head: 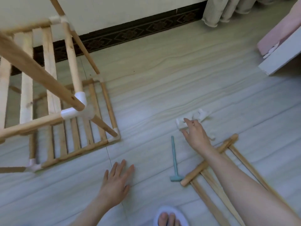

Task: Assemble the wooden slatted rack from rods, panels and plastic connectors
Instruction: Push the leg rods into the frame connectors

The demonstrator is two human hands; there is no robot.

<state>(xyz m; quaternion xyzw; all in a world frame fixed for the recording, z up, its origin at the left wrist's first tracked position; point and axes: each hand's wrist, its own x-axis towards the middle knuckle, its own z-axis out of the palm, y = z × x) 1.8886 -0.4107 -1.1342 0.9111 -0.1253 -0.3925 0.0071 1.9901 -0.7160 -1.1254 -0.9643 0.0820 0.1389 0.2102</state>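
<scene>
A partly built wooden rack [48, 101] stands on the floor at the left, with two slatted shelves joined by rods and white plastic connectors [71, 112]. My left hand [117, 180] lies flat on the floor with its fingers spread, holding nothing. My right hand [194, 134] reaches over a small heap of white plastic connectors [200, 115], and its fingers and thumb close around one white connector [180, 124]. Under my right forearm lies a loose slatted wooden panel [210, 170] with its rods.
A small teal plastic hammer [174, 160] lies on the floor between my hands. A dark patterned skirting board [130, 31] runs along the wall. A curtain [231, 8] hangs at the back right, a pink and white furniture edge [280, 51] juts in at the right. My slippered foot [169, 217] shows at the bottom.
</scene>
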